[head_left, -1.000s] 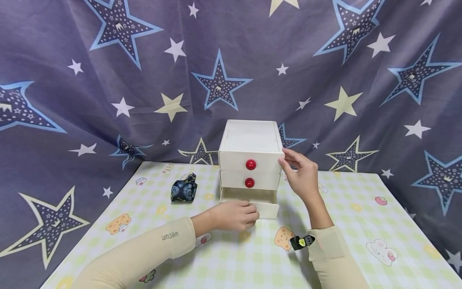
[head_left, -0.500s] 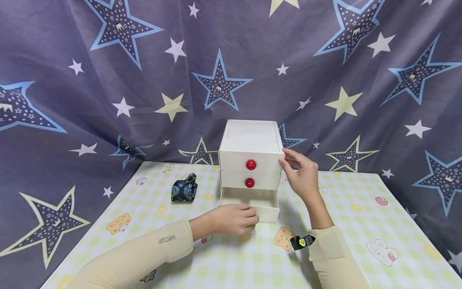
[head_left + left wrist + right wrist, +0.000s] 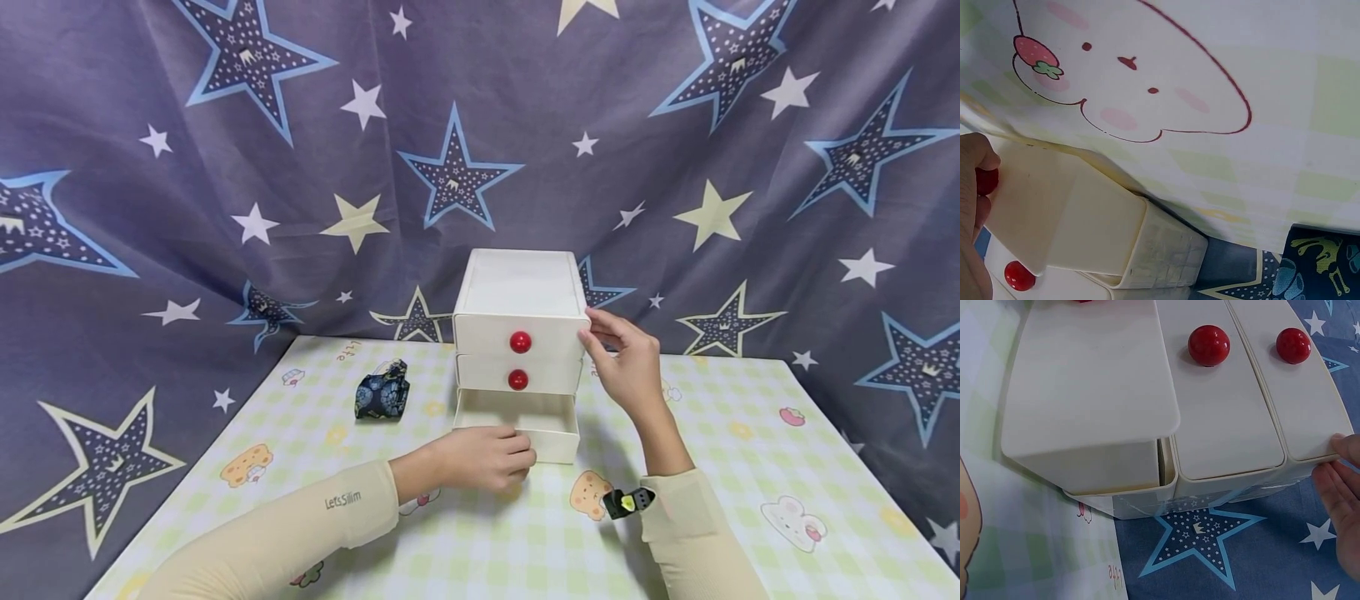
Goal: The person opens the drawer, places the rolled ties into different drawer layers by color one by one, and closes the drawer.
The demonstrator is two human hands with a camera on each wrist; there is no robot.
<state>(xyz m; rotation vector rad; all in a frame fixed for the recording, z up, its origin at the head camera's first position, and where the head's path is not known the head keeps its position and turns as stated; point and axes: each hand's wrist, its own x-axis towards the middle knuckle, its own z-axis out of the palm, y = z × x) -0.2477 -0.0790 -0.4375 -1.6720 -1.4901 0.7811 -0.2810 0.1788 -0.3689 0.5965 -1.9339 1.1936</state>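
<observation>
Three drawers stack in the white cabinet (image 3: 519, 333) at the middle of the head frame, and only the bottom drawer (image 3: 517, 423) stands pulled out toward me. Starting at the left of the frame, I see a dark patterned pouch (image 3: 382, 390) lying on the checked tablecloth (image 3: 750, 467), well apart from both hands. Moving right, my left hand (image 3: 483, 457) sits at the drawer's front face, fingers curled; in the left wrist view a red knob (image 3: 986, 181) peeks out against the fingers, so I judge the hand grips that knob, though most of it is hidden. The drawer's long axis runs from the cabinet straight out toward the lower edge of the frame, and the left hand lies right on that line, plainly the nearer hand to it. Further right, my right hand (image 3: 626, 362) steadies the cabinet: its fingertips touch the upper right front corner by the top drawer (image 3: 1297, 394), fingers fairly straight and holding nothing. The two upper drawers sit flush, red knobs showing.
</observation>
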